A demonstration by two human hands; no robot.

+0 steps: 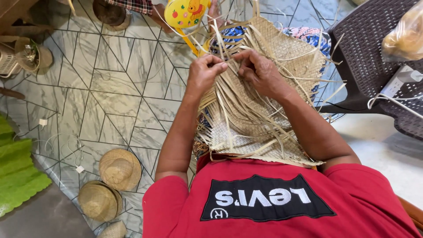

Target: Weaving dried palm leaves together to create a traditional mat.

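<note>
A partly woven mat of pale straw strips (282, 48) lies across my lap, with many loose strips (238, 110) fanning toward me. My left hand (205, 70) pinches loose strips near the middle of the weave, fingers curled shut on them. My right hand (260, 70) sits close beside it, fingers bent and gripping strips at the same spot. Both forearms reach forward from my red shirt (273, 202). The fingertips are partly hidden among the strips.
Two finished straw hats (120, 168) (99, 201) lie on the marble-patterned floor (114, 83) at lower left, beside a green mat (17, 176). A dark wicker chair (374, 53) with a white power strip (398, 81) stands right. A yellow plastic stool (185, 13) is ahead.
</note>
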